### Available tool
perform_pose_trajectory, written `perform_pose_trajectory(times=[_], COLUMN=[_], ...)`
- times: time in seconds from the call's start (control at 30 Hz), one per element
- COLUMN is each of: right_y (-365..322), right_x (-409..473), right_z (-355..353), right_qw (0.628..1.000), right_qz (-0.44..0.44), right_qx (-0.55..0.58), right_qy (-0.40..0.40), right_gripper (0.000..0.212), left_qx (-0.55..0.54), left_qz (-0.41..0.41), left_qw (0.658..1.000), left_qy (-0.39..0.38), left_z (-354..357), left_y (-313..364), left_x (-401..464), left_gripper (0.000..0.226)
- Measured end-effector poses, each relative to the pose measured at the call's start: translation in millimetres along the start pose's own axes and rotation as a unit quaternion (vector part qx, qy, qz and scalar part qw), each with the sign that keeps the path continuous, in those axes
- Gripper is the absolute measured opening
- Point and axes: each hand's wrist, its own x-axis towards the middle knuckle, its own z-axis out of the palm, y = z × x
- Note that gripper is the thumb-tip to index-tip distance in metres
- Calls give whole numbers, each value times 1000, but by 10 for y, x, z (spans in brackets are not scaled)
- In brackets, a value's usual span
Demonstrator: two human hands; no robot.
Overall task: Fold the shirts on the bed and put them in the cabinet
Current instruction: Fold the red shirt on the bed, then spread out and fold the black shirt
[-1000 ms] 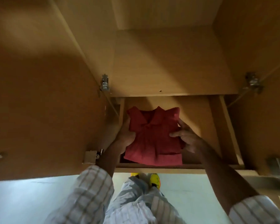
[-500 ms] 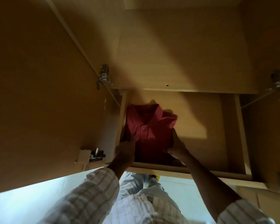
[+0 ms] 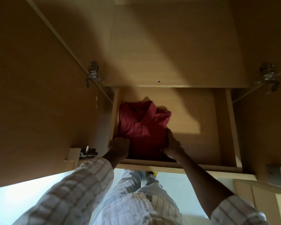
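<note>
A folded red shirt [image 3: 143,125] lies collar-away in the left part of the wooden cabinet compartment [image 3: 195,143], close against its left wall. My left hand [image 3: 118,146] grips the shirt's near left corner, fingers tucked out of sight under the cloth. My right hand [image 3: 172,146] holds the shirt's right edge, its fingers running along the side and its thumb at the near edge. Both forearms reach in over the compartment's front rail [image 3: 201,168].
The open left cabinet door [image 3: 39,95] stands close on my left with a metal hinge [image 3: 92,75] and a latch [image 3: 88,153]. Another hinge [image 3: 268,77] sits at the right door. A shelf panel [image 3: 169,46] lies above the compartment. Bare board shows right of the shirt.
The shirt has gone from tilted above the front rail down and deeper into the compartment's left side. Both hands have slid back to its near corners.
</note>
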Motion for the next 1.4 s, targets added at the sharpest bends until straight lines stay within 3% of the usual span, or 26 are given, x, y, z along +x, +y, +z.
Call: perform_pose_trajectory(times=[0.13, 0.2, 0.3, 0.47, 0.63, 0.87, 1.0, 1.13, 1.23, 1.3, 1.4], right_y=[12, 2, -36, 14, 213, 637, 921, 1156, 1394, 1464, 1505], right_x=[-55, -83, -262, -801, -1426, -2415, -3195, -3889, -4425, -4702, -5218], right_z=[-33, -68, -177, -286, -80, 737, 1719, 2635, 3405, 3921, 4723], right_qw=[1000, 999, 994, 979, 929, 892, 860, 843, 780, 711, 600], right_qz=[-8, -8, -25, -43, -88, 44, 174, 318, 410, 450, 497], right_qx=[-5, -33, -102, -109, -129, -57, 51, 145, 259, 346, 461], right_qy=[10, 10, 30, 167, 336, 446, 476, 408, 395, 415, 425], right_gripper=[95, 74, 44, 27, 17, 24, 22, 16, 12, 23, 34], left_qx=[-116, -169, -227, -270, -298, -279, -229, -188, -94, -48, 49], left_qz=[-3, 9, 6, 50, 150, 312, 427, 489, 545, 556, 596], left_qw=[993, 985, 972, 950, 919, 872, 855, 846, 832, 830, 800], left_qy=[29, 37, 57, 146, 211, 253, 188, 104, 49, 11, -52], left_z=[-44, 12, 90, 67, 28, 250, 775, 1335, 1829, 2072, 2628], left_y=[-15, -64, -93, -2, 109, 347, 492, 614, 825, 887, 1097], left_x=[-58, -70, -113, -261, -435, -1012, -1452, -1845, -2144, -2328, -2708], left_gripper=[15, 3, 12, 22, 30, 26, 30, 32, 33, 35, 38])
